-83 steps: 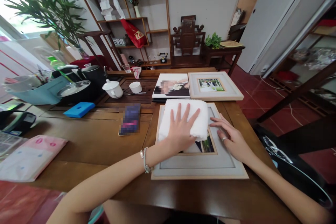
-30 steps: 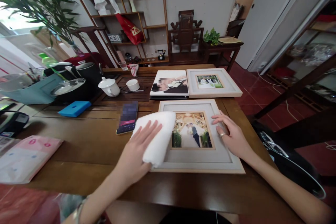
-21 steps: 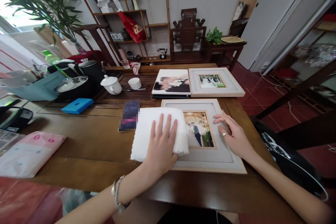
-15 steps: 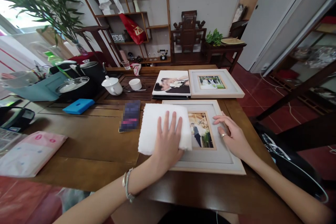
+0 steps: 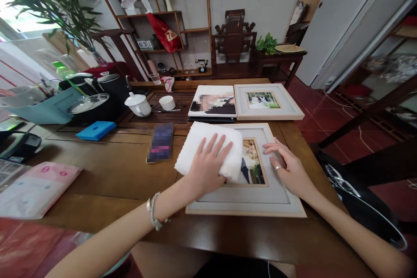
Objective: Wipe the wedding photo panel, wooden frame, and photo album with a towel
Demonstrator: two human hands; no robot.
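I had the left hand (image 5: 208, 167) laid palm down on a folded white towel (image 5: 192, 145), its fingers spread wide and nearly straight, pressing on the cloth rather than gripping it. The thumb lay by the towel's near right corner. A bracelet (image 5: 155, 213) circled that wrist.

The towel covered the upper left part of a pale wooden picture frame (image 5: 247, 202), which lay flat on the brown table (image 5: 110, 173) in front of me, close to the near edge. Part of the towel reached past the frame's left side. To the right of the cloth I could see a strip of the photo (image 5: 256, 169) inside, with greenery and a dark blue shape in it.

My right hand (image 5: 288, 167) rested on the frame's right border, fingers loosely bent and a ring on one of them; I could not tell whether it pinched the edge or only leaned there.

Just beyond lay a white-edged picture panel (image 5: 211, 106), with a second frame (image 5: 291, 113) right beside it. Left of the towel was a pixelated dark slab (image 5: 160, 143), and farther left a blue block (image 5: 96, 130). A lidded white cup (image 5: 138, 104) and a small white bowl (image 5: 167, 103) stood behind these.
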